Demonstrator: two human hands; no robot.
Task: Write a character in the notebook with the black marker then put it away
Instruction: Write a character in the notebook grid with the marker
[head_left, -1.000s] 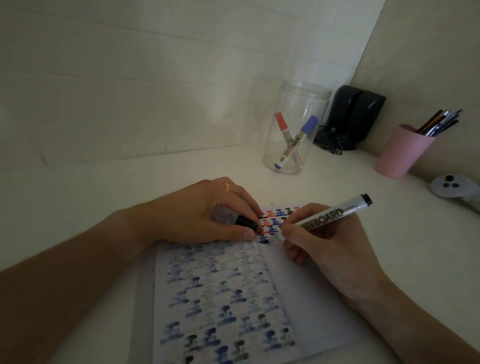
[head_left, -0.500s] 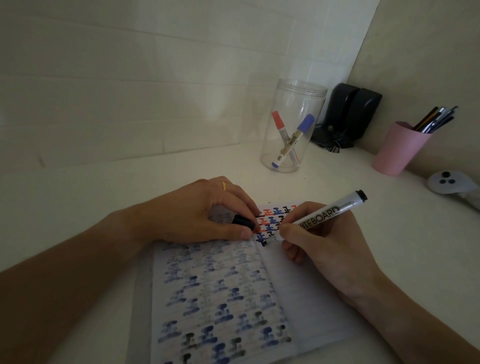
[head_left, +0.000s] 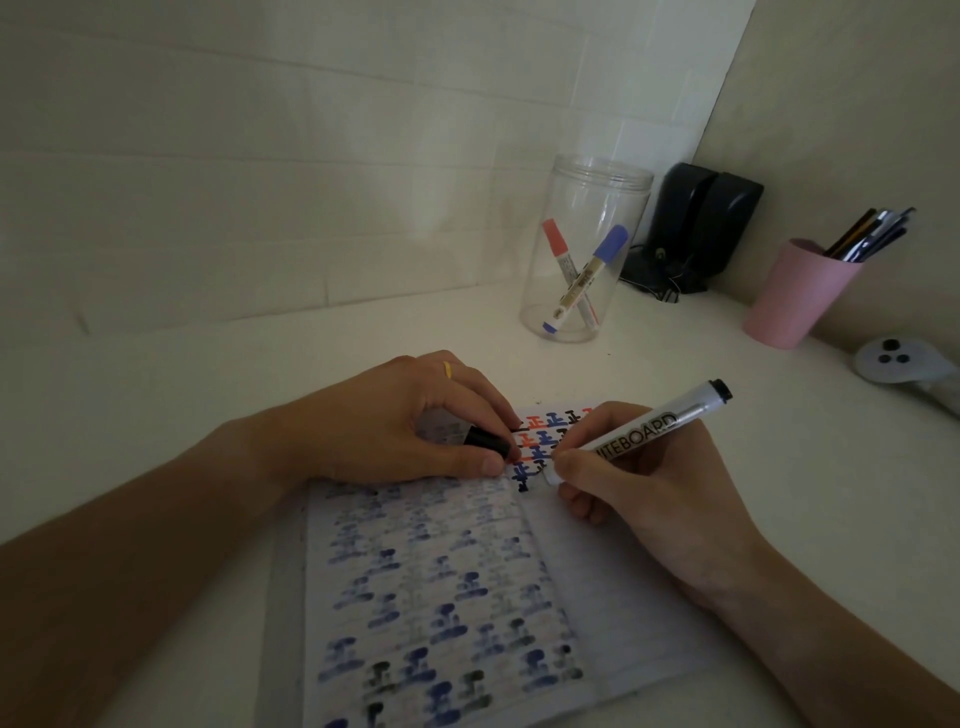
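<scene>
Head view: notebook (head_left: 441, 582) as landmark, lying open on the white desk (head_left: 260, 374).
Right hand (head_left: 649, 488): wrapped around the black marker (head_left: 644, 431) in a writing grip, over the notebook's right page.
Marker tip: down at the upper part of the page near the spine, on or just at a fresh black character (head_left: 521, 478); contact too small to confirm.
Left hand (head_left: 410, 426): pinching the black cap (head_left: 487, 441) between thumb and fingers, resting on the notebook's top left corner.
Storage: clear jar (head_left: 582, 249) beyond the notebook's far edge, holding a red and a blue marker.
Done: cap off, strokes of the character on paper.
Left, as judged: finishing the character, recapping, dropping the marker into the jar.
</scene>
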